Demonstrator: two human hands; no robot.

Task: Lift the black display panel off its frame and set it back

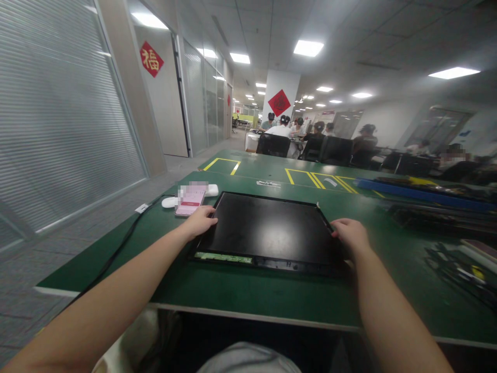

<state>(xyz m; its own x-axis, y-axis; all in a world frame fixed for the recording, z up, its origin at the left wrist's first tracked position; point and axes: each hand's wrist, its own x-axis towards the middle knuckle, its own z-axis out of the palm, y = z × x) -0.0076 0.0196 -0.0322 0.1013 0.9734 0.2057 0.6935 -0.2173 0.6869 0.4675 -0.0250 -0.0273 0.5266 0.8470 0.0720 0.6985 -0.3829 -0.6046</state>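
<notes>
A black panel lies flat on the green bench, close to its near edge and roughly centred before the person. The left hand rests on the panel's left edge, near the far corner, fingers curled over the rim; the grip looks loose and partly open, laid on the frame rather than closed around it. The right hand sits at the right edge, fingers bent down along the side of the panel; how tightly that grip holds cannot be told, since the fingertips are hidden behind the hand. A green strip shows along the panel's near left edge.

Just beyond the left hand lies a phone with a pink screen, and beside it a white charger whose black cable runs off the bench's left side. Yellow markings are taped farther back. To the right, well apart from the panel, lie blue trays, blurred. People sit at benches in the background.
</notes>
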